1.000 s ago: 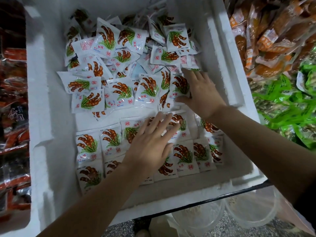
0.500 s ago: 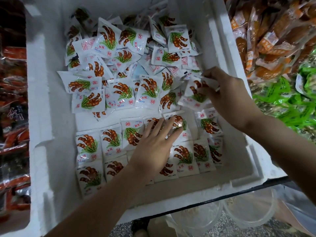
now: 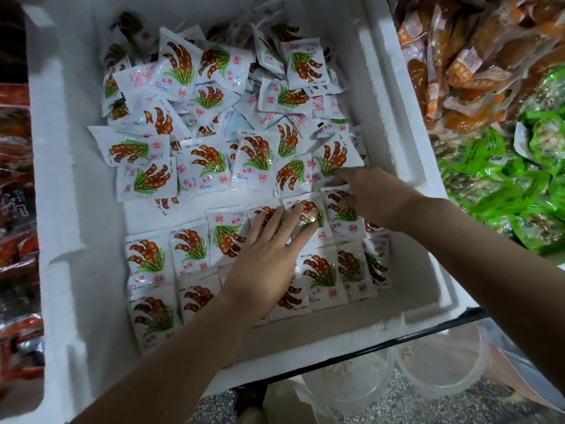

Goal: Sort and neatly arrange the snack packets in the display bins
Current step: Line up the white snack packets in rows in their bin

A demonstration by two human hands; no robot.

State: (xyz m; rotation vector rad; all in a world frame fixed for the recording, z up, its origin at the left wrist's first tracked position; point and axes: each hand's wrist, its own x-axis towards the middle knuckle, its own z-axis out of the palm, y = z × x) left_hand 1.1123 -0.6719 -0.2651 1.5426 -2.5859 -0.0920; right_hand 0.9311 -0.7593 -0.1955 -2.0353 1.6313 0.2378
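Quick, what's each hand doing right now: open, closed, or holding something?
Left hand: open, fingers spread flat on the arranged packets.
Right hand: fingertips at a loose packet; whether it has a grip cannot be told.

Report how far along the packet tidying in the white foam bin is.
Done: two neat rows of packets lie along the near side of the bin. In hand: the left hand presses flat on them; the right hand touches packets at their right end. Left: the jumbled pile behind.
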